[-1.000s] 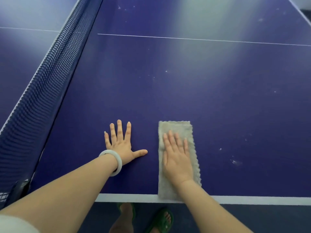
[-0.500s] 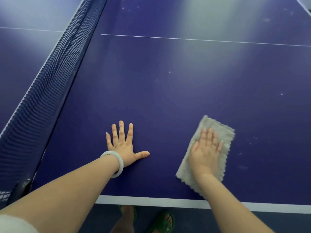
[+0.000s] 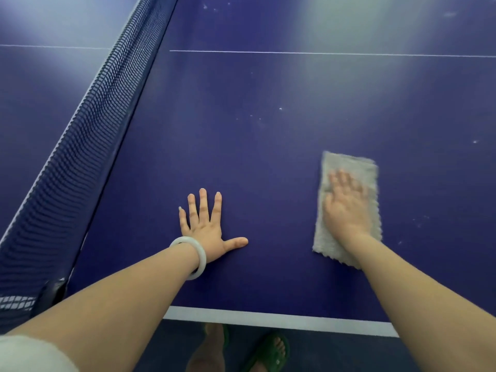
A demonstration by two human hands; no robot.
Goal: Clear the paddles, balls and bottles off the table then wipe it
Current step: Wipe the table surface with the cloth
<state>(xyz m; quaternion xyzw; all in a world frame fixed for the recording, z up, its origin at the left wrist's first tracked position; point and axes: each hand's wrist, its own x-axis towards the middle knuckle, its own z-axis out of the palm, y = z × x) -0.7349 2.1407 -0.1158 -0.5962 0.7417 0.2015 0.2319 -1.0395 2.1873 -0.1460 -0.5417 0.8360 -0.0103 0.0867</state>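
A folded grey cloth lies flat on the dark blue table-tennis table, right of the middle. My right hand presses down on it with straight fingers and looks blurred from motion. My left hand, with a white bangle on the wrist, rests flat on the bare table surface with fingers spread, about a hand's width left of the cloth. No paddles, balls or bottles are in view.
The dark net runs diagonally along the left, with its clamp post at the near edge. White dust specks dot the surface to the right. The white edge line marks the table's near side; feet in green sandals stand below.
My right hand has slid the cloth rightward and then further away from the near edge, turning it from tilted to nearly upright. My left hand has stayed flat in the same spot.
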